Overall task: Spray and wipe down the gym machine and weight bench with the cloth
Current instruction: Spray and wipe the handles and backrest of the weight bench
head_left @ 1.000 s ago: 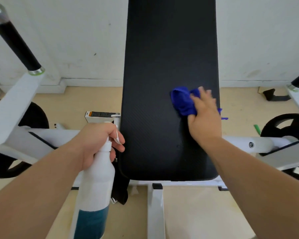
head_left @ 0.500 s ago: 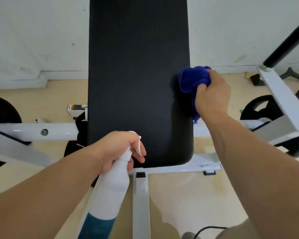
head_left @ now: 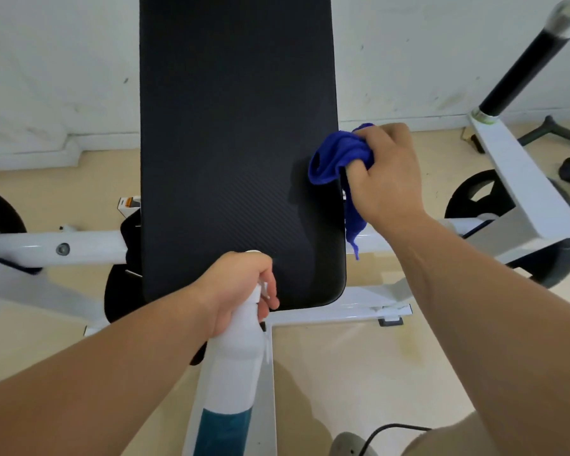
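A long black padded bench (head_left: 237,153) runs away from me on a white machine frame (head_left: 89,246). My right hand (head_left: 387,179) grips a bunched blue cloth (head_left: 334,159) against the pad's right edge, with a strip of cloth hanging down beside the pad. My left hand (head_left: 241,287) holds the neck of a white spray bottle (head_left: 234,366) with a teal lower band, just in front of the pad's near end.
Black weight plates (head_left: 474,199) hang on the frame at right and another (head_left: 0,212) at far left. A white arm with a black grip (head_left: 520,70) rises at the upper right. A white wall stands behind; a cable (head_left: 392,429) lies on the beige floor.
My right hand slid the cloth from the middle of the pad to its right edge. My left hand and the bottle shifted right, to the pad's near end. The view swung left.
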